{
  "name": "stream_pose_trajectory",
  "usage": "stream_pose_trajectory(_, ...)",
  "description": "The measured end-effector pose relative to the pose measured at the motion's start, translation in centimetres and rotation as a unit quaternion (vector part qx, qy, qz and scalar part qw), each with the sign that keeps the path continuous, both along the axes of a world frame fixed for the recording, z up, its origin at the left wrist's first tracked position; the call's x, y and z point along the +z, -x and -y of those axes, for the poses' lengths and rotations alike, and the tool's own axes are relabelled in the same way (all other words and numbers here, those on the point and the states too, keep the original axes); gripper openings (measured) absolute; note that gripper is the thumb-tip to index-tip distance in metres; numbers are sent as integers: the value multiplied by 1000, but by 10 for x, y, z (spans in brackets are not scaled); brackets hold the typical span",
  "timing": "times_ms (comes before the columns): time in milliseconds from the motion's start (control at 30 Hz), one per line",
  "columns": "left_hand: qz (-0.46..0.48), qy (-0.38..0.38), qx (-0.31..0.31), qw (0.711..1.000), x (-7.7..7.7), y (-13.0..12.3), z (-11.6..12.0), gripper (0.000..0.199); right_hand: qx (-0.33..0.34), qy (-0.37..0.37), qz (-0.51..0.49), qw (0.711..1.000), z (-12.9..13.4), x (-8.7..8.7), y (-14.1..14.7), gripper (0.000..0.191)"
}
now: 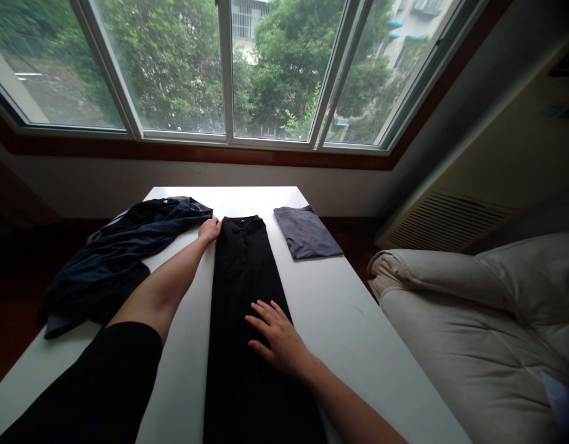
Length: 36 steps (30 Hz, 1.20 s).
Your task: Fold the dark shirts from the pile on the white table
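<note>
Two hands at black trousers, white tabletop along both edges

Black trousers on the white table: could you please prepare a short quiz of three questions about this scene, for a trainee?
1. True or false: the left hand is at the waist end of the black trousers.
2. On the white table, what lies to the right of the trousers?
3. The right hand is: (a) spread open; (b) clenched.

Key: 1. True. 2. A folded grey garment. 3. (a).
</note>
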<state>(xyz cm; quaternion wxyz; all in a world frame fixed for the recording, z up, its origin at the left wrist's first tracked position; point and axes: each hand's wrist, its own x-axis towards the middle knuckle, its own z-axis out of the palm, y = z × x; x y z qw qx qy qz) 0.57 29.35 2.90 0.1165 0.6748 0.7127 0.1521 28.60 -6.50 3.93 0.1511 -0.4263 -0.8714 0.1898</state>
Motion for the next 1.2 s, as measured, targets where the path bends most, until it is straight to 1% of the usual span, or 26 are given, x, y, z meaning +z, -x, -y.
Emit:
stream_pose_trajectory(133, -11, -13, 13, 1000, 2, -6, -2, 38, 0, 3, 2, 1000, 0, 2, 1, 56)
stream_pose_trajectory(267, -21, -40, 25, 999, 5, -16, 4, 33, 3, 0, 10, 1000, 0, 2, 1, 56)
stream_pose_trajectory(400, -28, -82, 40, 995, 10, -29, 19, 38, 1, -8, 12, 1000, -1, 0, 1, 56)
stream_pose_trajectory(500, -25, -122, 30, 992, 9, -43, 39, 43, 4, -29, 0, 1000, 0, -1, 2, 52)
stream_pose_trajectory(567, -25, -139, 11, 990, 3, -53, 56, 43, 17, -43, -13, 999, 4, 1, 5, 47)
stream_pose_trajectory(633, -34, -150, -16, 988, -7, -61, 75, 47, 45, -36, -19, 998, 11, 7, 10, 46)
stream_pose_trajectory(700, -48, -135, -44, 989, -19, -66, 90, 56, 81, -5, -9, 997, 19, 15, 15, 54)
stream_pose_trajectory(767, -58, -89, -66, 992, -30, -67, 97, 67, 104, 24, 10, 994, 26, 21, 21, 66)
stream_pose_trajectory(867, -58, -26, -90, 994, -36, -65, 91, 79, 106, 32, 38, 993, 27, 24, 31, 73)
stream_pose_trajectory(967, -51, 0, -105, 993, -32, -63, 77, 80, 103, 20, 56, 993, 20, 22, 39, 72)
stream_pose_trajectory(1033, -45, 4, -107, 993, -28, -62, 71, 79, 99, 11, 60, 993, 20, 22, 42, 69)
stream_pose_trajectory(1100, -39, -2, -106, 994, -24, -62, 71, 78, 110, 6, 54, 992, 30, 24, 43, 66)
stream_pose_trajectory(1200, -28, -22, -100, 994, -17, -62, 77, 77, 170, 13, 36, 985, 60, 30, 40, 66)
